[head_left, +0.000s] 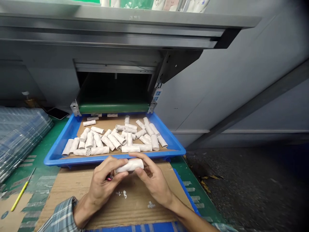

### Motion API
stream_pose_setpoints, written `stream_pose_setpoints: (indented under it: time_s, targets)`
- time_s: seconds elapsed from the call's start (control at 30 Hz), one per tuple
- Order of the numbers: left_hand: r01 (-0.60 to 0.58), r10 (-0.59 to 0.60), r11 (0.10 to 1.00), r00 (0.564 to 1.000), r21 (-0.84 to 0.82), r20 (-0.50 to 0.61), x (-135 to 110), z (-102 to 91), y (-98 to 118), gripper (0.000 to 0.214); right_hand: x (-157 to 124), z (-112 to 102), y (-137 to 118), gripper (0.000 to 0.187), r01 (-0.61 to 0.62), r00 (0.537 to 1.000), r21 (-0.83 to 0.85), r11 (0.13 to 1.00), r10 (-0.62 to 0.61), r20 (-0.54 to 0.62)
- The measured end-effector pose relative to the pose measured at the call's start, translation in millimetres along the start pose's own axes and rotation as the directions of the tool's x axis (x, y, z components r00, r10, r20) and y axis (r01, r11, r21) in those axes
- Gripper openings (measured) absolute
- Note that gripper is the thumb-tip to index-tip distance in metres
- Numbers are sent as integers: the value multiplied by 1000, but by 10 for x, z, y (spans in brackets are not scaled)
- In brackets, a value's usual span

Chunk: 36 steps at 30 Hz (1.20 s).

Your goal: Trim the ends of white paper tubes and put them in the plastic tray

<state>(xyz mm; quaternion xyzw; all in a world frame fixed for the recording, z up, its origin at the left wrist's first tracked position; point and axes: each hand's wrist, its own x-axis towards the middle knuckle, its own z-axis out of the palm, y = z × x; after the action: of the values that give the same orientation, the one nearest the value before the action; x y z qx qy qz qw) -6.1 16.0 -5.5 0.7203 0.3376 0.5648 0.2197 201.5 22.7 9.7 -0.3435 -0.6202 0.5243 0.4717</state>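
Both hands hold a white cylindrical roll (pixel 129 166) just in front of the blue plastic tray (pixel 116 157). My left hand (pixel 103 183) grips its left end, with a small dark-red item (pixel 110 177) partly hidden between the fingers. My right hand (pixel 152 180) wraps the right end. Beyond the near tray rim, several similar white rolls (pixel 108 141) lie jumbled on a brown cardboard liner (pixel 113 124). Below my hands lies a cardboard sheet (pixel 135 206) with white crumbs on it.
A green conveyor belt (pixel 113 108) runs out of a dark opening (pixel 113 87) behind the tray, under a metal shelf (pixel 120 22). Stacked clear plastic trays (pixel 19 138) sit at left, near a yellow-handled tool (pixel 21 193) and a dark phone (pixel 58 113). Grey floor (pixel 246 174) lies at right.
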Motion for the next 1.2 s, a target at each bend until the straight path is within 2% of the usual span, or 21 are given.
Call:
stream_pose_setpoints:
  time_s: [0.07,0.2,0.3,0.4,0.53,0.67,0.73,0.77,0.87,0.9,0.93,0.97,1.1,1.2]
  targets:
    - [42,-42,999,999,-9,8,4,-4,7,28,3,-2,-2,38,-9,1000,-8,1000,9,16]
    - [220,-218,975,975,-27,47,-4,-11,15,29,5,18,12,31,85,996,-44,995,-85,7]
    - [196,-195,980,980,-25,39,-16,-19,12,27,5,26,2,37,21,1000,21,1000,-22,10]
    - [168,-168,986,986,-10,8,-15,-27,16,28,0,18,-20,31,-32,999,20,999,31,14]
    - [182,-182,983,983,8,0,11,-35,39,24,-4,9,-25,28,80,996,-74,994,-82,-30]
    - [170,-170,984,985,43,-10,22,-34,49,24,12,1,5,30,171,984,-175,970,-176,-14]
    - [151,-149,986,988,73,-29,2,-18,39,23,26,-6,36,31,245,968,-295,924,-252,14]
    - [137,-134,987,990,89,-35,-14,-4,32,22,33,-10,56,31,313,947,-377,872,-319,49]
    - [68,-70,987,998,147,7,-73,50,17,19,46,-18,112,32,546,818,-583,602,-533,216]
    - [37,-44,985,998,167,35,-88,64,15,20,47,-19,124,32,589,779,-615,525,-570,260]
    - [9,-20,982,998,187,59,-98,73,16,23,47,-20,129,33,606,760,-631,484,-585,282]
    - [-14,-2,978,997,208,75,-102,74,19,28,45,-20,129,34,601,763,-639,481,-582,280]
    - [-25,13,954,999,300,41,-65,12,39,47,40,-10,99,31,536,816,-626,567,-539,210]
    - [-15,9,938,1000,346,21,-21,-37,57,38,45,6,90,43,526,814,-629,572,-553,177]
